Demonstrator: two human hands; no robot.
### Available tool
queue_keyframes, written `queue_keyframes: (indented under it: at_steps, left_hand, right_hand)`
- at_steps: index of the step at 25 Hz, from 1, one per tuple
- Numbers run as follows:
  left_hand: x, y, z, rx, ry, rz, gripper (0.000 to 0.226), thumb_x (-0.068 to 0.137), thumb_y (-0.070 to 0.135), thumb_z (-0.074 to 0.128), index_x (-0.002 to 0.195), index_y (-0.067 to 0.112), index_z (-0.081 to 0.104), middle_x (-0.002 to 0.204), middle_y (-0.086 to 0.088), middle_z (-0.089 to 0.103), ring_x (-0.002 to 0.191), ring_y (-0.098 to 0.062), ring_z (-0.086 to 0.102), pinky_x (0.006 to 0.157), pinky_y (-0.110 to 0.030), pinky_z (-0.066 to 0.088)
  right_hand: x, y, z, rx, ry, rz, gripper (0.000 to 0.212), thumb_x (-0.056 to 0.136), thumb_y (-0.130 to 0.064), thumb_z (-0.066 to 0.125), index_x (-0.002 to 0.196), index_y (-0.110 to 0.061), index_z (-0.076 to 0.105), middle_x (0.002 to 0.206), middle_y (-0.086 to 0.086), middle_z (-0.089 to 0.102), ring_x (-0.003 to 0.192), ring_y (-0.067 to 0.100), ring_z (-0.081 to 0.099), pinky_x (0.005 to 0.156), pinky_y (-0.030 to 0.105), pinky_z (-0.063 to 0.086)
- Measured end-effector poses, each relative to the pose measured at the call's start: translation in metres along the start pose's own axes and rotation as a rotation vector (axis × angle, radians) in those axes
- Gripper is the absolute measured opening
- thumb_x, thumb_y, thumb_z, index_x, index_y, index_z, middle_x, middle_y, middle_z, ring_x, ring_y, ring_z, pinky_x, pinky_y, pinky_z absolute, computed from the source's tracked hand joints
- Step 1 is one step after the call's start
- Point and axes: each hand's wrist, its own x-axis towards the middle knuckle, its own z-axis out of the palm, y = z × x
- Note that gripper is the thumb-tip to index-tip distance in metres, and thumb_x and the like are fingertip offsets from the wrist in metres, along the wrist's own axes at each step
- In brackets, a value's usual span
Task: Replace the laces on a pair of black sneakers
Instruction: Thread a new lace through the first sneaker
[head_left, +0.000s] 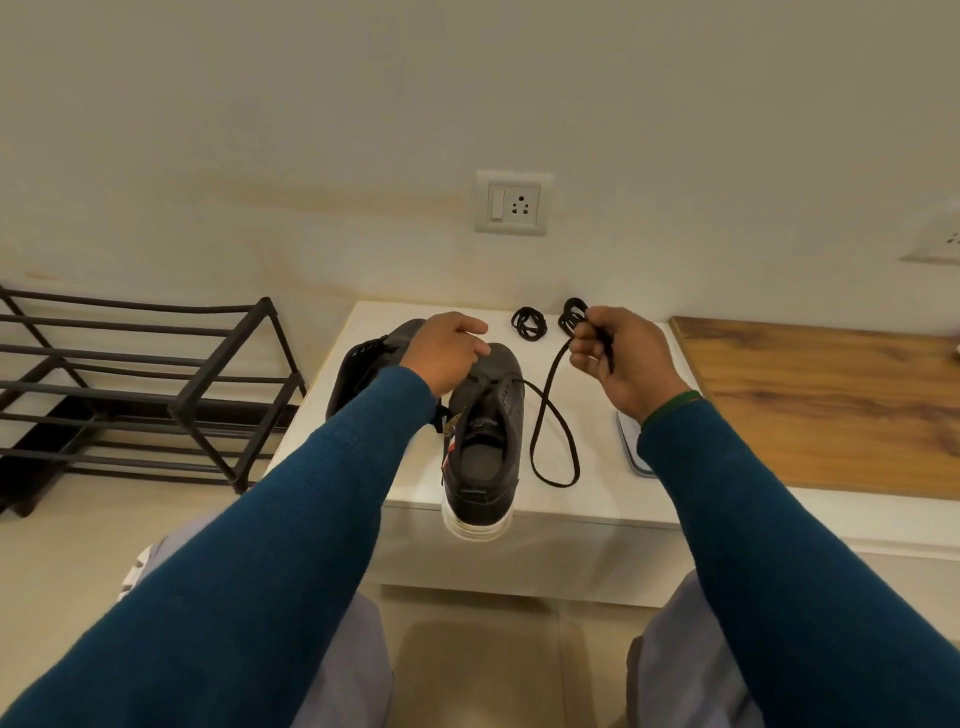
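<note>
A black sneaker (488, 441) with a white sole stands on the white table (587, 499), its heel over the front edge. My left hand (449, 351) rests on its toe, fingers curled over the front eyelets. A black lace (550, 410) runs from the eyelets in a long loop across the table up to my right hand (618, 353), which pinches its end. The second black sneaker (369, 369) lies on its side behind my left arm. Two coiled black laces, one (529, 323) and another (571, 312), lie at the table's back.
A black metal shoe rack (135, 389) stands on the floor at the left. A wooden board (831, 405) adjoins the table on the right. A flat light object (631, 441) lies partly under my right wrist. A wall socket (511, 202) is above the table.
</note>
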Motion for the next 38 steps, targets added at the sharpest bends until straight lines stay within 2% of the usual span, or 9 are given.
queue_keyframes:
  at_steps: [4,7,10,15,18,23,28,32,38]
  left_hand:
    - [0.018,-0.015,-0.028,-0.115,0.122,-0.046,0.053,0.089,-0.014,0.037,0.092,0.025,0.073,0.107,-0.006,0.068,0.098,-0.014,0.063,0.084,-0.025,0.055]
    - [0.017,-0.019,-0.034,-0.236,0.139,-0.071,0.050,0.090,-0.017,0.042,0.089,0.023,0.073,0.106,-0.010,0.071,0.085,-0.009,0.068,0.064,-0.014,0.053]
    - [0.007,-0.022,-0.035,-0.317,0.170,-0.101,0.033,0.089,-0.014,0.057,0.090,0.017,0.070,0.100,-0.010,0.072,0.089,-0.014,0.074,0.078,-0.023,0.059]
    - [0.000,0.009,-0.043,-0.334,0.220,-0.108,0.015,0.094,-0.001,0.061,0.107,-0.005,0.068,0.110,-0.015,0.073,0.099,-0.026,0.073,0.089,-0.033,0.059]
    - [-0.007,0.074,-0.052,-0.311,0.134,0.032,0.009,0.094,0.006,0.066,0.096,0.012,0.073,0.110,-0.008,0.072,0.091,-0.017,0.067,0.085,-0.032,0.059]
    - [-0.016,0.220,-0.084,-0.275,0.208,0.349,0.011,0.088,0.013,0.074,0.098,0.015,0.076,0.099,0.004,0.073,0.098,-0.012,0.067,0.095,-0.033,0.052]
    - [-0.032,0.347,-0.118,-0.350,0.223,0.472,0.003,0.090,0.020,0.073,0.089,0.021,0.071,0.099,0.002,0.071,0.100,-0.018,0.066,0.078,-0.025,0.053]
    - [-0.040,0.394,-0.131,-0.322,0.209,0.540,0.004,0.089,0.016,0.074,0.090,0.020,0.071,0.102,-0.002,0.073,0.096,-0.016,0.066,0.069,-0.022,0.050]
    - [-0.037,0.425,-0.133,-0.256,0.254,0.549,0.005,0.088,0.012,0.074,0.086,0.017,0.073,0.095,-0.002,0.073,0.091,-0.017,0.068,0.081,-0.032,0.056]
  right_hand:
    - [0.000,0.000,-0.011,0.020,-0.217,0.000,0.033,0.101,-0.023,0.043,0.124,-0.004,0.054,0.120,0.014,0.071,0.108,0.031,0.070,0.087,0.054,0.057]
    - [-0.008,0.010,-0.008,-0.389,-0.278,-0.083,0.042,0.099,-0.029,0.059,0.134,-0.007,0.049,0.130,0.004,0.066,0.109,0.017,0.070,0.081,0.043,0.061]
    - [-0.018,0.015,-0.006,-0.423,-0.448,-0.060,0.057,0.092,-0.028,0.071,0.138,-0.013,0.040,0.141,-0.008,0.054,0.120,0.013,0.063,0.088,0.044,0.059]
    - [-0.026,0.014,0.010,-0.710,-0.115,-0.234,0.034,0.100,-0.038,0.057,0.091,-0.008,0.069,0.078,0.007,0.073,0.071,0.022,0.068,0.061,0.030,0.059]
    - [-0.021,-0.031,0.039,-0.876,-0.059,-0.304,0.026,0.099,-0.032,0.060,0.088,-0.011,0.072,0.087,0.006,0.072,0.073,0.010,0.064,0.071,0.033,0.058]
    - [-0.022,-0.181,0.113,-0.544,0.052,-0.572,0.008,0.097,-0.018,0.064,0.100,-0.011,0.062,0.076,0.011,0.072,0.057,0.011,0.066,0.054,0.020,0.053]
    - [-0.046,-0.284,0.162,-0.454,0.079,-0.767,0.014,0.094,-0.022,0.068,0.085,-0.012,0.071,0.082,0.009,0.074,0.075,0.019,0.069,0.071,0.035,0.058]
    - [-0.063,-0.318,0.191,-0.422,0.045,-0.775,0.011,0.096,-0.015,0.065,0.087,-0.015,0.071,0.083,0.009,0.074,0.076,0.017,0.069,0.075,0.036,0.058]
    - [-0.078,-0.338,0.210,-0.313,0.032,-0.701,0.010,0.097,-0.010,0.055,0.095,-0.008,0.065,0.084,0.007,0.067,0.070,0.015,0.064,0.059,0.030,0.058]
